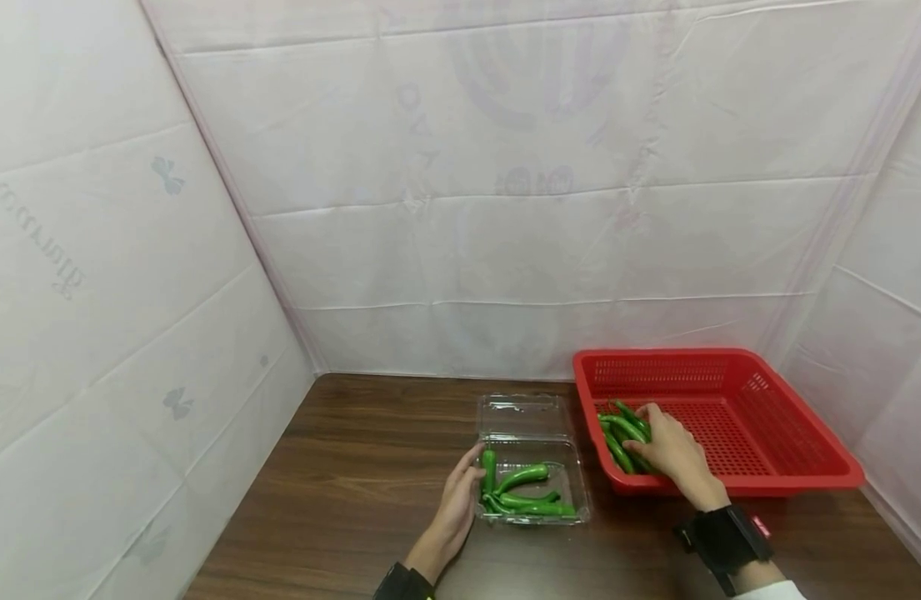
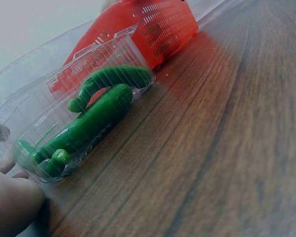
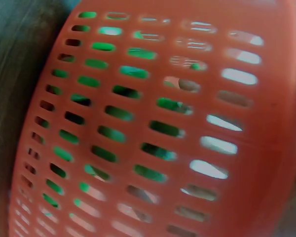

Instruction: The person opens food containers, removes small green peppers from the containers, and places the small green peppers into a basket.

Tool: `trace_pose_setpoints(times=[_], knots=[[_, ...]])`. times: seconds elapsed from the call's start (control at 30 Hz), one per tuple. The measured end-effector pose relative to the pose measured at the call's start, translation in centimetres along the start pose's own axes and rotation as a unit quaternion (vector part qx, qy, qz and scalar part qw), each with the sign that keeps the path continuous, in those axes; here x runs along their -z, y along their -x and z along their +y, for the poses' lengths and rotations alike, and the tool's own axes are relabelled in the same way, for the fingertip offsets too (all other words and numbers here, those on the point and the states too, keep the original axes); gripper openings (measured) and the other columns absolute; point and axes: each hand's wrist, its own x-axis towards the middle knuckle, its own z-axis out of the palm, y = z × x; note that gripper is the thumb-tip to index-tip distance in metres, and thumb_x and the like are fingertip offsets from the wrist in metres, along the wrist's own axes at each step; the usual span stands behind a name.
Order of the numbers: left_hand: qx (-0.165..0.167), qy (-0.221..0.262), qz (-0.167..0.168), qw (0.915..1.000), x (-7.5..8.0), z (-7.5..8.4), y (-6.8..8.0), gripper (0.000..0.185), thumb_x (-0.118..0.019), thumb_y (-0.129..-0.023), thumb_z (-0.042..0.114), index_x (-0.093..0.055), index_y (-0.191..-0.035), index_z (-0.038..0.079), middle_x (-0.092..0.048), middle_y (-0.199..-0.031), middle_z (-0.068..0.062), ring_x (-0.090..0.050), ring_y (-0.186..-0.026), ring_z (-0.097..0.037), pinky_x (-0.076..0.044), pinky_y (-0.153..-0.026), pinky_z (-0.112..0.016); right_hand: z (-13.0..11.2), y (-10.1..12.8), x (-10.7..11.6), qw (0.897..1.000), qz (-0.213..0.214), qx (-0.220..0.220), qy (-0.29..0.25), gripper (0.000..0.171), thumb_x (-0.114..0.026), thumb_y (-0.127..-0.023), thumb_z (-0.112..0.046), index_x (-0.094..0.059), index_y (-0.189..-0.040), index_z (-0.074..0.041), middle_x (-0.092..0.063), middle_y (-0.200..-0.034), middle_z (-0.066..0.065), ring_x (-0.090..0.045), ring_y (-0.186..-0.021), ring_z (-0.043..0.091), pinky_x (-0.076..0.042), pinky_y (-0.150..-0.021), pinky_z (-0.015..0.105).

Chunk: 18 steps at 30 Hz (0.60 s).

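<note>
A clear plastic clamshell box (image 1: 535,457) stands with its lid folded back. Several green chili peppers (image 2: 91,118) lie inside it. My left hand (image 1: 454,504) rests along the box's left wall, thumb and fingertips touching the plastic. To the right, my right hand (image 1: 673,450) is reaching into a red basket (image 1: 813,433). Its thumb and fingers spread over a cluster of green chili peppers (image 1: 618,450) at the basket's left end. In the right wrist view the slotted basket wall (image 3: 153,113) hides most of that hand; green shows through the slots.
Both containers sit on a dark wood-grain table (image 1: 340,475), the box just left of the basket. White sheeting (image 1: 445,250) hangs behind and along both sides. The box's raised lid (image 1: 522,415) lies toward the back.
</note>
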Motion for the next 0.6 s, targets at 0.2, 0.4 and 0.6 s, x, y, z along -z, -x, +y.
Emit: trace_pose_setpoints(times=[0.2,0.4,0.6], knots=[[-0.001,-0.004,0.0,1.0,-0.1,0.1,0.1,0.064,-0.044,-0.099,0.012,-0.026,-0.16,0.001,-0.01,-0.171,-0.022,0.003,-0.158,-0.043,0.004,-0.128,-0.057,-1.1,1.0,0.4,0.999,0.003,0.024,0.03,0.039,-0.071,-0.094,-0.029,-0.065,-0.121,-0.001,-0.063,-0.104,0.025,-0.06,-0.088,0.036,-0.044,-0.064,0.04],[0.0,-0.002,0.001,1.0,0.0,0.0,0.0,0.064,-0.045,-0.099,0.012,-0.027,-0.159,0.0,-0.011,-0.171,-0.023,0.001,-0.158,-0.044,0.002,-0.128,-0.057,-3.7,1.9,0.3,0.994,0.082,0.075,0.024,0.037,-0.072,-0.094,-0.025,-0.068,-0.121,-0.001,-0.062,-0.12,0.032,-0.058,-0.108,0.05,-0.055,-0.075,0.058],[-0.003,-0.001,0.001,1.0,0.1,-0.2,0.1,0.064,-0.046,-0.098,0.012,-0.029,-0.159,0.001,-0.011,-0.17,-0.023,0.0,-0.158,-0.046,0.003,-0.127,-0.06,-7.9,1.9,-2.4,0.951,0.196,0.235,-0.031,0.026,-0.078,-0.087,-0.011,-0.072,-0.111,-0.003,-0.067,-0.118,0.023,-0.064,-0.109,0.04,-0.058,-0.087,0.054]])
